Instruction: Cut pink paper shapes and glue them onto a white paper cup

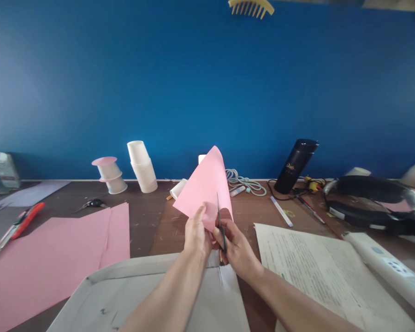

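Note:
My left hand (pixel 198 233) is closed on a sheet of pink paper (pixel 202 182), its thumb lying on the near face. The sheet stands up off the table and its right side curls over. In my right hand (pixel 237 244) is a pair of scissors (pixel 222 230) with dark handles. Their blades point up and lie against the paper, right of my left thumb. Some of my fingers are hidden behind the paper and the handles. Below both hands lies a grey-white cardboard piece (pixel 152 276).
Left are pink sheets (pixel 62 249), a red utility knife (pixel 20 226), stacked paper cups (pixel 141 168) and cups with pink discs (pixel 111 175). Right are a black bottle (pixel 295 166), a white cable (pixel 247 182), a printed sheet (pixel 307 267), headphones (pixel 370 203) and a power strip (pixel 390 269).

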The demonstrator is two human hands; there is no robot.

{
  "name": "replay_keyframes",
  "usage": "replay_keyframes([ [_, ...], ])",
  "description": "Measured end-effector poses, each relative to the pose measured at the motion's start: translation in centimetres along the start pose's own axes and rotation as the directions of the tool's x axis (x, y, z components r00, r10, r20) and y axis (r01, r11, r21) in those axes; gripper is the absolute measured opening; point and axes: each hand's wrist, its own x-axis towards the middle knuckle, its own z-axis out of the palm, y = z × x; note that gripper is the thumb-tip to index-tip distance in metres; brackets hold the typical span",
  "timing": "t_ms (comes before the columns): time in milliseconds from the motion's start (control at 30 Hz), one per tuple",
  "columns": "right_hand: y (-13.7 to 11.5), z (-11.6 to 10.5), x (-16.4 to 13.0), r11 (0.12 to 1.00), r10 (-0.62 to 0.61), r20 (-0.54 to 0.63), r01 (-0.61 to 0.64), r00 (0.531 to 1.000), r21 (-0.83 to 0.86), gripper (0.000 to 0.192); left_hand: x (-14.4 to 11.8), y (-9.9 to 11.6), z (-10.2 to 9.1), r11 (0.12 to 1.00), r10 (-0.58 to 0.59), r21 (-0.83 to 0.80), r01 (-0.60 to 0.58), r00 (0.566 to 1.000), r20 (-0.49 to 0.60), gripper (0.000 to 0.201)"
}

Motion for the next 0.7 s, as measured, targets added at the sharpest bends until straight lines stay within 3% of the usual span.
replay_keyframes([
  [700, -0.09, 0.01, -0.02, 1.000, -0.030, 0.000, 0.030, 1.000, -0.010, 0.031, -0.56, 0.54, 0.44, 0.999, -0.031, -0.030, 0.031, 1.000, -0.001, 0.034],
])
